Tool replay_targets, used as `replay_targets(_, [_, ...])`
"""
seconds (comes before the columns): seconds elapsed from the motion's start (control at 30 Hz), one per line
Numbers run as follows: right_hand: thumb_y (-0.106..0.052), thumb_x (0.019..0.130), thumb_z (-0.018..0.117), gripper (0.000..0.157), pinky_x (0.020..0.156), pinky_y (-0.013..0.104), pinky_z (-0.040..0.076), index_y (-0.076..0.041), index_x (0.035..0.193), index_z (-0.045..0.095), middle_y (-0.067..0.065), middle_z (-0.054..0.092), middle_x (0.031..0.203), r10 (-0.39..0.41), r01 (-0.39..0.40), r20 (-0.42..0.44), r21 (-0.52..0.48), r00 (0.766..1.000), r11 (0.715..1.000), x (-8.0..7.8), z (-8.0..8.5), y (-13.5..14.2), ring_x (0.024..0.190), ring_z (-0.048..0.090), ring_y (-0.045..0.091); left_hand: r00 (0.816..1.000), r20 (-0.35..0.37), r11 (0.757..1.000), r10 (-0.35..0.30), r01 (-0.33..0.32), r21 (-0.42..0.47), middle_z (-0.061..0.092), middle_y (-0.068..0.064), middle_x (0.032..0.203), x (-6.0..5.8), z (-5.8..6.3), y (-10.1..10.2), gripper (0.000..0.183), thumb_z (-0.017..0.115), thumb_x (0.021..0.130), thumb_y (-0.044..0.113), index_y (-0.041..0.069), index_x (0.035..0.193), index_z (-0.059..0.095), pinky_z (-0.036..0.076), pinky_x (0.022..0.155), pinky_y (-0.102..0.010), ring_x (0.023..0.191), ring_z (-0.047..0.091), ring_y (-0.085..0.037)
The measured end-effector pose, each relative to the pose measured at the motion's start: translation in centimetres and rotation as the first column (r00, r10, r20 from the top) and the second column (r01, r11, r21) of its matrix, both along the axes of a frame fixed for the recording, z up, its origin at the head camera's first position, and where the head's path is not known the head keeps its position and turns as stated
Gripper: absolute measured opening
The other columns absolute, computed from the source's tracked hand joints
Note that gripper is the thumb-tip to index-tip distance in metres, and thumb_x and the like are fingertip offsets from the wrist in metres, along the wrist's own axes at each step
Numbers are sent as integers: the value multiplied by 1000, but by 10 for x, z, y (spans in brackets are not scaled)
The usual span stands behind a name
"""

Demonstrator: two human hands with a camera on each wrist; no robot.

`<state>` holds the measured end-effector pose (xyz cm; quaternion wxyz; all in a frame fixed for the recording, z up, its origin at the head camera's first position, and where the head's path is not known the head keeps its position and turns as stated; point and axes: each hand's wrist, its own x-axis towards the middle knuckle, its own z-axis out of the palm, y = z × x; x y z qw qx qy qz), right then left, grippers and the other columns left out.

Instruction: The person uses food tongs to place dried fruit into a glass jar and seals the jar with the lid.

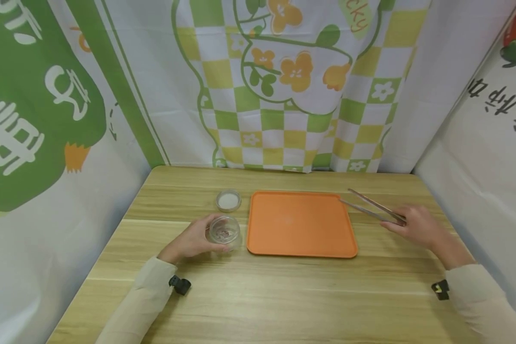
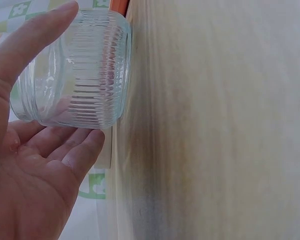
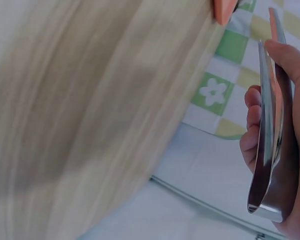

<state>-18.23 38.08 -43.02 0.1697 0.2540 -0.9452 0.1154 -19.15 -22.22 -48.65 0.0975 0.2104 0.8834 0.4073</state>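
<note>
My left hand (image 1: 199,237) holds a clear glass jar (image 1: 225,231) upright at the left of the orange tray (image 1: 301,224), thumb and fingers around its sides. A little reddish-brown matter lies at the jar's bottom. In the left wrist view the jar (image 2: 85,70) shows ribbed walls. My right hand (image 1: 417,224) grips metal tongs (image 1: 376,208) at the right of the tray; their two arms stand apart and the tips point at the tray's far right corner. In the right wrist view the bent end of the tongs (image 3: 272,200) lies against the palm.
A round clear lid or shallow dish (image 1: 229,200) with a pale middle lies behind the jar, left of the tray. Everything stands on a wooden table (image 1: 284,296). A patterned curtain (image 1: 292,119) hangs along the table's far edge, with printed cloth at both sides.
</note>
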Motion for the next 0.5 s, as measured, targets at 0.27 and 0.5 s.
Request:
replay_targets(0.27, [-23,85,88,44,52,24,29,-18,63,50,-7,42,60,-150,152,48,-39,988,988,1,-18,9,56,36,7,1000,0,1000,-5,5,9,66,-13,139,0,0,0,89,96,77,36,13,151,52,48,110,-54,129,62,-33])
replay_targets(0.5, [-25,88,85,44,53,27,30,-16,62,50,-5,43,58,-227,229,38,-75,973,970,-3,-33,11,56,38,13,1000,0,1000,1,-1,2,66,-11,139,0,1,-1,89,97,77,35,14,151,52,48,109,-54,129,62,-31])
